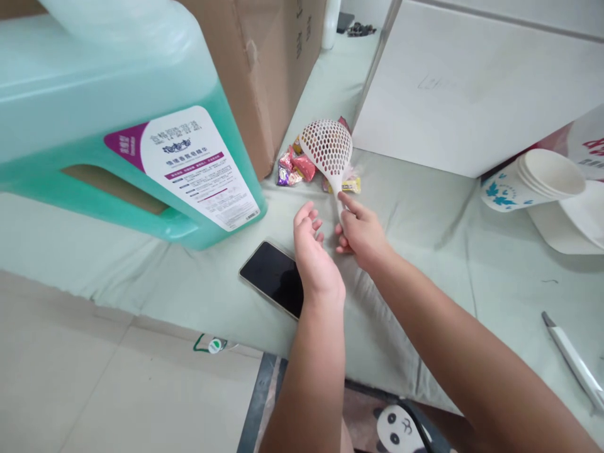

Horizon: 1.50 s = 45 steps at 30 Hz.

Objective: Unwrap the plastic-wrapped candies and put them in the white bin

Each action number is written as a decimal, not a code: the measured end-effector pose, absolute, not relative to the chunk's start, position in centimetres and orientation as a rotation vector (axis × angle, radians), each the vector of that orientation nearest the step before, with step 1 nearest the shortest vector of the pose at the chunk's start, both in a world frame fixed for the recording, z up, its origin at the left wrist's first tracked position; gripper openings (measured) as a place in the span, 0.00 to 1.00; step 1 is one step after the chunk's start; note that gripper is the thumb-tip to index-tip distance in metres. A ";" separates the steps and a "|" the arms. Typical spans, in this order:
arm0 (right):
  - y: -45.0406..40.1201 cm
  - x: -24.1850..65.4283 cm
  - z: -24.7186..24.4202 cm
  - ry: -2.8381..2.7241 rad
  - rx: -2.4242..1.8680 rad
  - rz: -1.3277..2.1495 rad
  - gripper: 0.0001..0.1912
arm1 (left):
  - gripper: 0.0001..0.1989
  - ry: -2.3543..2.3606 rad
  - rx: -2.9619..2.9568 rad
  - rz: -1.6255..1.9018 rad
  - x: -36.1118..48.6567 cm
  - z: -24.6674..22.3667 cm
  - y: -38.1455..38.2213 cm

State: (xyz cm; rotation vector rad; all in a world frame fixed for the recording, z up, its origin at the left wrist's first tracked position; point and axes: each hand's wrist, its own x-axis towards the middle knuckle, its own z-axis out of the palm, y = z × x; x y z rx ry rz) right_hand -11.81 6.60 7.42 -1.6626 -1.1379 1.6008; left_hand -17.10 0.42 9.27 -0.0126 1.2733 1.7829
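Note:
My right hand is closed round the handle of a white perforated skimmer, its forefinger stretched along the handle. The skimmer's bowl is turned with its rounded side up, over wrapped candies and partly hiding them. More of the candies show at its edges. Just left of the handle, my left hand is raised with its fingers loosely bent and apart, holding nothing. A black-screened phone lies beside and partly behind the left wrist.
A large jug of green liquid stands at left, near a cardboard box. White panels rise behind. Stacked paper cups, a white container and a white-handled tool are at right on the cloth-covered table.

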 end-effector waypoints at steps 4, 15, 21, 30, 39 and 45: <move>4.2 -10.2 7.3 -1.084 -1.664 1.664 0.33 | 0.21 1.191 -0.030 1.779 -17.0 9.2 0.4; 3.1 -8.5 10.3 -1.218 -1.478 1.453 0.30 | 0.18 1.099 -0.113 1.877 -16.7 9.8 0.3; 8.4 -10.9 10.0 -1.230 -1.549 1.446 0.33 | 0.18 1.092 -0.124 1.857 -16.7 10.0 0.3; 6.0 -8.5 7.4 -1.133 -1.701 1.471 0.34 | 0.19 1.082 -0.101 1.812 -16.9 9.9 0.1; 1.8 -4.9 7.3 -1.156 -1.798 1.463 0.34 | 0.17 1.043 -0.120 1.803 -16.2 10.0 0.1; 0.1 -3.2 7.8 -1.164 -1.809 1.494 0.35 | 0.16 1.016 -0.096 1.791 -15.2 10.1 0.2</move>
